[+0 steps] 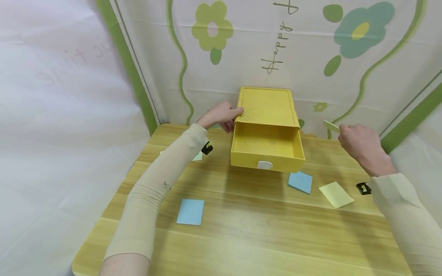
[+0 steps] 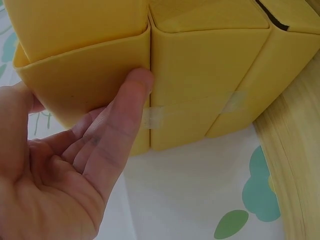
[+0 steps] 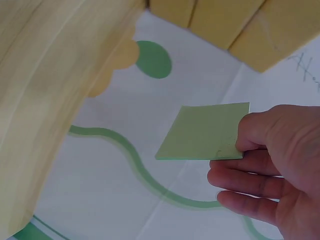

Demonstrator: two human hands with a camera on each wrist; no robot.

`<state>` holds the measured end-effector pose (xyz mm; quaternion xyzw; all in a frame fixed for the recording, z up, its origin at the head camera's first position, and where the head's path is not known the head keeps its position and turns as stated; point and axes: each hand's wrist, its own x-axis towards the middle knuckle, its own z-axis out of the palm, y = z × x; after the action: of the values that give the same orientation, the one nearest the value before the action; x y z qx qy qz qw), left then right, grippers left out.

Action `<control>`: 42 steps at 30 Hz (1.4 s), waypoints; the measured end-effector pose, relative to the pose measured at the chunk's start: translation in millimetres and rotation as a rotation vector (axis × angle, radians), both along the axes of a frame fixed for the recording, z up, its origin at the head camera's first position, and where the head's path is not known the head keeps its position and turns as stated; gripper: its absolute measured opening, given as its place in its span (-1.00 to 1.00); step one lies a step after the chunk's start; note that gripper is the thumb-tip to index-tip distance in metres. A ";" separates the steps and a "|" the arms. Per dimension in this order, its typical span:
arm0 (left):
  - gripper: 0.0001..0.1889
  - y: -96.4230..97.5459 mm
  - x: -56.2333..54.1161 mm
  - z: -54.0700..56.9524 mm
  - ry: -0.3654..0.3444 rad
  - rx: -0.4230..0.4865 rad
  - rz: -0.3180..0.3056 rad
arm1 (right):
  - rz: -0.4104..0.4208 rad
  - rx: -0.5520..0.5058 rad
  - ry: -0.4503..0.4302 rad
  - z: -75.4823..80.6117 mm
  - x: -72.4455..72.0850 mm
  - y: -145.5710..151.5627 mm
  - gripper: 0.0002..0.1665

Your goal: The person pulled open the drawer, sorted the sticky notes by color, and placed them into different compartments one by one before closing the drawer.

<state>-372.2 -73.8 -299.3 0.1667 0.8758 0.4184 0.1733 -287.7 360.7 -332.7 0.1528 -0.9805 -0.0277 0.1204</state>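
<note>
A stacked yellow drawer cabinet stands at the table's back, its top drawer pulled out. My left hand rests on the cabinet's upper left corner, thumb on top. In the left wrist view, the fingers lie nearly straight against the side of the uppermost unit. Right of the cabinet, my right hand holds up a thin light-green sticky note pad. Thumb and forefinger pinch its corner, and the other fingers are loosely bent below, as the right wrist view shows.
On the wooden table lie a blue pad at front left, another blue pad and a yellow pad at right. A pale green pad is partly behind my left forearm. Printed curtain hangs behind.
</note>
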 end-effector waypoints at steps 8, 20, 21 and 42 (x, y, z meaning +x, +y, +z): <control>-0.44 -5.7 1.3 -1.2 -0.007 0.010 0.019 | 0.048 -0.072 0.148 12.3 8.9 -22.6 -0.75; -0.43 -6.8 2.6 1.1 -0.008 0.009 0.009 | 0.139 -0.124 0.346 32.8 28.2 -43.7 -0.73; -0.44 -6.6 2.6 1.3 -0.004 0.007 0.009 | 0.151 -0.123 0.367 33.7 29.9 -45.2 -0.74; -0.44 0.3 3.2 2.7 0.003 0.002 -0.016 | 0.431 -0.119 0.729 64.4 68.3 -96.6 -0.63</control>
<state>-369.0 -73.5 -296.7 0.1742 0.8744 0.4176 0.1752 -219.4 264.1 -268.3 0.3272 -0.8194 0.0024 0.4706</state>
